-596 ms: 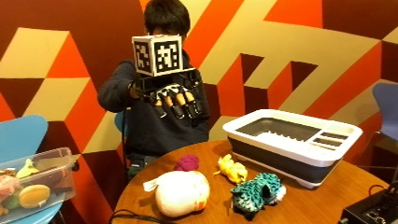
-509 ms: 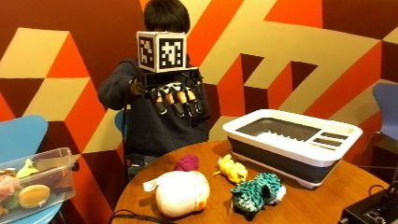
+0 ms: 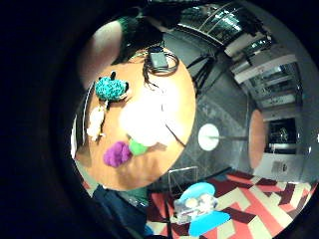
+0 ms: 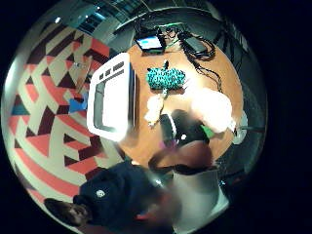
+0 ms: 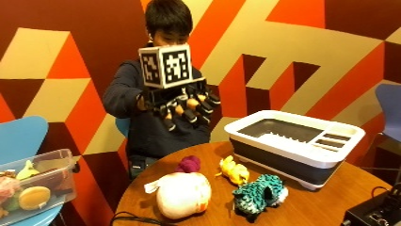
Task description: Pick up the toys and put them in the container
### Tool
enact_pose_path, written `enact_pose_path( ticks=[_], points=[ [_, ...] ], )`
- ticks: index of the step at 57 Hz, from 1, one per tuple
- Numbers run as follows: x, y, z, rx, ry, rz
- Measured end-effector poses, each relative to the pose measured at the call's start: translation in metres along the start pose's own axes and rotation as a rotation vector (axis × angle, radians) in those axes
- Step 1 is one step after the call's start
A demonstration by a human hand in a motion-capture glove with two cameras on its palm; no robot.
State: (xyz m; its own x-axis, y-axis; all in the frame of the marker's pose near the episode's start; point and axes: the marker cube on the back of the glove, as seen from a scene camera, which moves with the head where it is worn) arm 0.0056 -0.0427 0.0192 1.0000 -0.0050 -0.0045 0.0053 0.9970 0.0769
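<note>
on the round surface (image 5: 325, 200) near the camera sit a white plush (image 5: 183, 194) and teal toy (image 5: 260, 193), then a yellow toy (image 5: 233, 170) and purple one (image 5: 188, 164); the container (image 5: 294, 143) stands right; farther back my right hand (image 5: 181, 106) hovers, fingers relaxed, holding nothing.

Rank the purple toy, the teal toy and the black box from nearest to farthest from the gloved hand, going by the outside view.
Hand raised above the table's far edge.
1. Purple toy, just below it.
2. Teal toy, toward the front.
3. Black box, at the front corner.

A blurred bare finger (image 4: 187, 158) hides part of the purple toy (image 3: 117, 153).
</note>
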Motion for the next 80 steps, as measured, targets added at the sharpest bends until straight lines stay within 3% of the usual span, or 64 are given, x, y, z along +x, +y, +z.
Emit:
enact_pose_path(
  ticks=[25, 39, 55, 70, 80],
  points=[
    [0.037, -0.020, 0.148, -0.274, -0.034, 0.061],
    [0.035, -0.021, 0.168, -0.175, 0.018, 0.024],
    [0.039, -0.001, 0.118, -0.075, -0.047, 0.024],
    [0.025, 0.027, 0.013, 0.046, -0.008, 0.014],
    [-0.006, 0.027, -0.005, 0.078, -0.059, -0.045]
  ],
)
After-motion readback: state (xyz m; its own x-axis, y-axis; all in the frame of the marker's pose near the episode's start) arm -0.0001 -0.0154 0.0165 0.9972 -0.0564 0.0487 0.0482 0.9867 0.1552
